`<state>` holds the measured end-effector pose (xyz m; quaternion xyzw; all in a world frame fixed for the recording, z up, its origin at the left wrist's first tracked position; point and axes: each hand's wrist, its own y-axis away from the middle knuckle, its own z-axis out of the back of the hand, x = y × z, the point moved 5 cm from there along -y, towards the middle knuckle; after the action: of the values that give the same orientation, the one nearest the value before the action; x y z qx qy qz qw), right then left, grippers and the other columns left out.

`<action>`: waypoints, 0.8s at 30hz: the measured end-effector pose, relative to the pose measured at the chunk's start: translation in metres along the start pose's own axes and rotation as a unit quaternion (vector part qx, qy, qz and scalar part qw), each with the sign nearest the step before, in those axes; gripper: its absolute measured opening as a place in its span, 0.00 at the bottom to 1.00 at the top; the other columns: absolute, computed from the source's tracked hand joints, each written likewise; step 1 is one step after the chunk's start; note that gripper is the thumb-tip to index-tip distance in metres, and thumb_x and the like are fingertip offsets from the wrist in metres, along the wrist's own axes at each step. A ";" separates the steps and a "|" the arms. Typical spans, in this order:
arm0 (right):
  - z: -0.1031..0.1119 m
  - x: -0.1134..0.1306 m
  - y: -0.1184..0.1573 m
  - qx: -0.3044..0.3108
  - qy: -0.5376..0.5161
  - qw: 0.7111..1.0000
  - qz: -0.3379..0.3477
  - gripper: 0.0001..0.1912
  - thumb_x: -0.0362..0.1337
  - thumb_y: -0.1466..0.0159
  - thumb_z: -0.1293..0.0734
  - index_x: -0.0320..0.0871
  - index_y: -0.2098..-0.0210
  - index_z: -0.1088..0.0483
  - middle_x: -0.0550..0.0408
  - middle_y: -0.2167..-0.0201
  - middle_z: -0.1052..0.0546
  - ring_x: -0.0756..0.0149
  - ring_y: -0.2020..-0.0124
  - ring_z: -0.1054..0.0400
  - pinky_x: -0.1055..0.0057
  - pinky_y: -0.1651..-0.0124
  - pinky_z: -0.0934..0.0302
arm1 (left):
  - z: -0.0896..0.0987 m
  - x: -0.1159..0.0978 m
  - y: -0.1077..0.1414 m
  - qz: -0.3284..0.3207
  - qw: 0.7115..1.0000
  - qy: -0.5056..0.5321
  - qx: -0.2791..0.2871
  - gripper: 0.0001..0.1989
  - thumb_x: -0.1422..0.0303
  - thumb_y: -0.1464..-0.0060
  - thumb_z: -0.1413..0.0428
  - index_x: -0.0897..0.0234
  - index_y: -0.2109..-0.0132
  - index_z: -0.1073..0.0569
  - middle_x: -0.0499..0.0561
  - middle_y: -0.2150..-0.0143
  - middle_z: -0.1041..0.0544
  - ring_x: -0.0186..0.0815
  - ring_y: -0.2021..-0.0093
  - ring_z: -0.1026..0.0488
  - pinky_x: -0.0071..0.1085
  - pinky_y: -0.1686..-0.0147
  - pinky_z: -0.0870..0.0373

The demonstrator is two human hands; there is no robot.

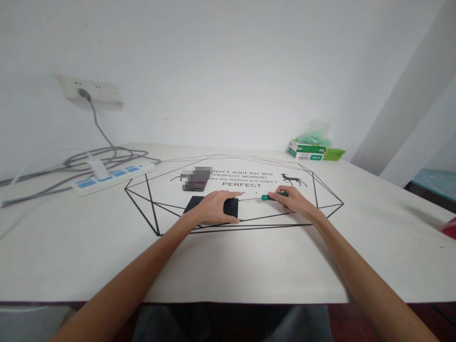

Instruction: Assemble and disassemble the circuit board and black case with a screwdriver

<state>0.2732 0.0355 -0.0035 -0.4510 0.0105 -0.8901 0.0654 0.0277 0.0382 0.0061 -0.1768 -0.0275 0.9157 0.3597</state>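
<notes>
A flat black box-like object (231, 207) lies on the white table, partly covered by my left hand (215, 207). Thumb and fingers of that hand grip its near and far edges. My right hand (290, 198) is closed around the green and black handle of a screwdriver (265, 197). The thin metal shaft points left and its tip is at the right edge of the black object; whether it touches cannot be made out. Just behind the black object lies a dark phone (195, 183), partly blurred out.
A white power strip (114, 177) with a charger plugged in and coiled grey cables (103, 154) lie at the left. Green and white boxes (306, 149) with a plastic bag on top stand at the back right. A wall socket (103, 92) is at the upper left.
</notes>
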 end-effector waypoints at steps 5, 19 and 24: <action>0.003 0.003 -0.004 -0.050 0.120 0.989 0.068 0.27 0.61 0.41 0.41 0.43 0.80 0.40 0.60 0.84 0.39 0.70 0.79 0.44 0.71 0.75 0.53 | -0.001 0.000 0.000 -0.002 1.000 0.000 -0.002 0.41 0.50 0.57 0.38 0.57 0.37 0.38 0.56 0.40 0.30 0.49 0.43 0.33 0.41 0.46 0.38; 0.008 0.003 -0.004 -0.065 0.132 0.986 0.075 0.23 0.59 0.42 0.38 0.44 0.69 0.30 0.57 0.78 0.29 0.66 0.75 0.38 0.70 0.71 0.46 | 0.000 -0.001 0.000 -0.003 1.000 -0.004 0.003 0.41 0.50 0.56 0.39 0.57 0.36 0.38 0.55 0.40 0.30 0.49 0.43 0.33 0.40 0.46 0.38; 0.007 0.001 -0.004 -0.049 0.068 0.995 0.048 0.24 0.60 0.47 0.34 0.44 0.69 0.34 0.62 0.83 0.36 0.70 0.81 0.45 0.72 0.76 0.51 | 0.000 -0.001 0.001 -0.001 1.000 -0.002 0.006 0.41 0.50 0.56 0.39 0.58 0.36 0.38 0.55 0.40 0.31 0.49 0.43 0.34 0.40 0.46 0.39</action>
<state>0.2781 0.0393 0.0018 -0.3910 0.0799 -0.9129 0.0851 0.0280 0.0372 0.0064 -0.1729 -0.0234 0.9158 0.3617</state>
